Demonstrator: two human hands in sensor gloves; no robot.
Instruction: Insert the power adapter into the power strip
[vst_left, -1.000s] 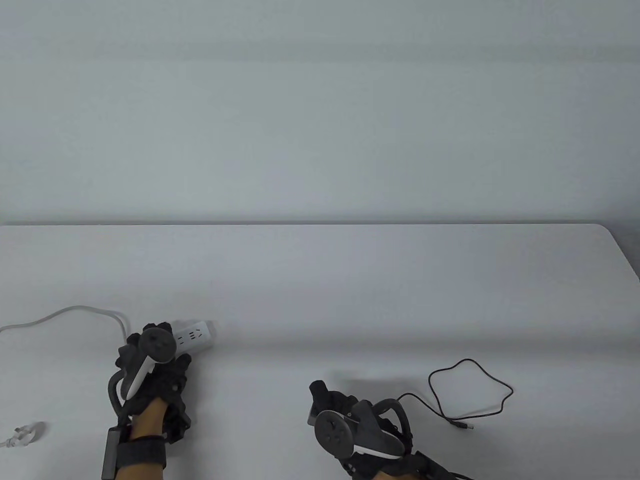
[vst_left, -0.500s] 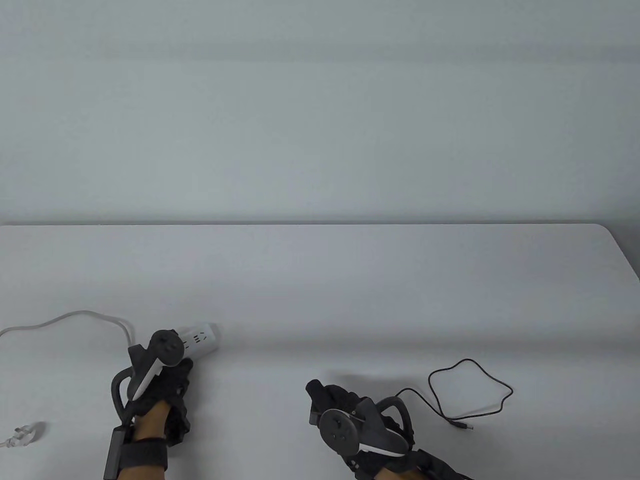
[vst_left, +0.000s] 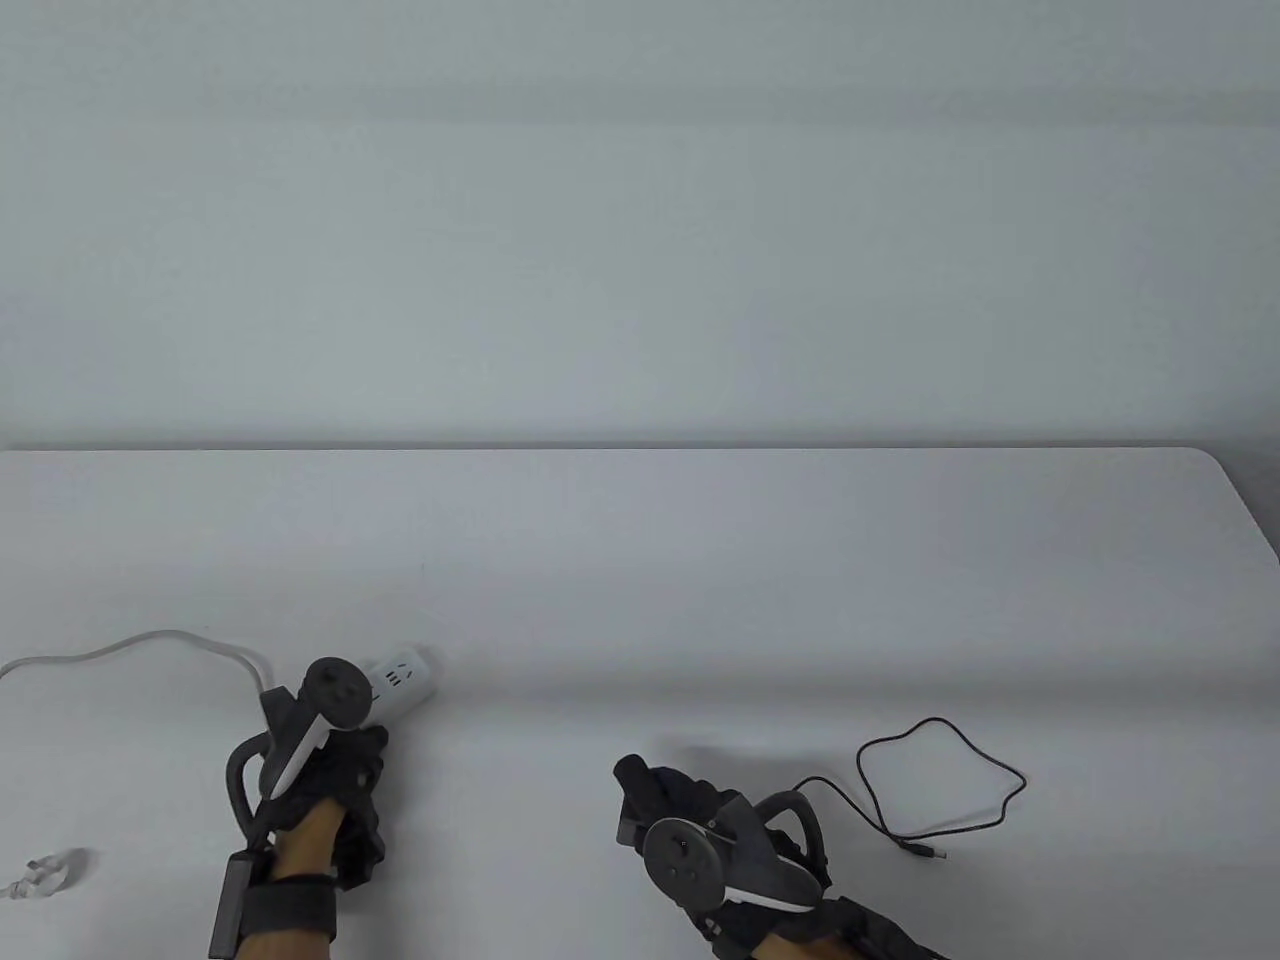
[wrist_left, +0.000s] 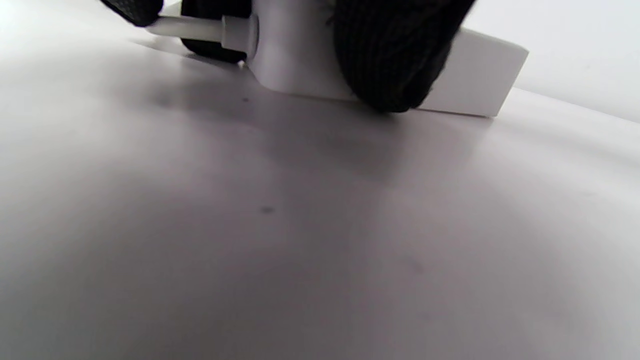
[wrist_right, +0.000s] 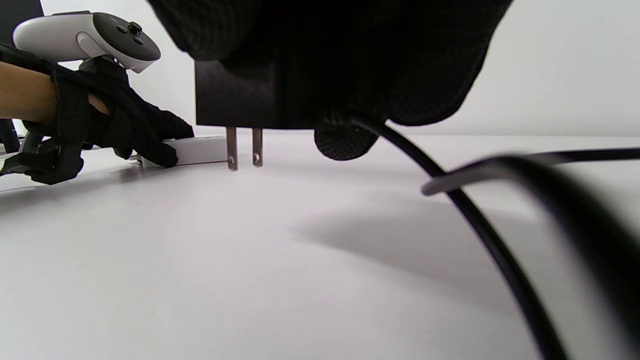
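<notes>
A white power strip (vst_left: 405, 680) lies on the table at the lower left. My left hand (vst_left: 335, 755) grips its near end; in the left wrist view a gloved finger (wrist_left: 395, 55) lies over the strip's body (wrist_left: 475, 75). My right hand (vst_left: 680, 800) holds the black power adapter (wrist_right: 235, 100) above the table, its two metal prongs (wrist_right: 243, 147) pointing down. The adapter's black cable (vst_left: 945, 790) trails to the right. The strip (wrist_right: 192, 150) and my left hand (wrist_right: 100, 120) show in the right wrist view, to the left of the prongs.
The strip's white cord (vst_left: 130, 645) curves off to the left edge. Its plug (vst_left: 45, 870) lies at the lower left. The adapter cable ends in a small connector (vst_left: 925, 852) on the table at the right. The table's far edge (vst_left: 640, 450) meets a plain wall.
My left hand has turned the power strip a little, so its free end points more to the upper right. My right hand with the adapter has barely shifted.
</notes>
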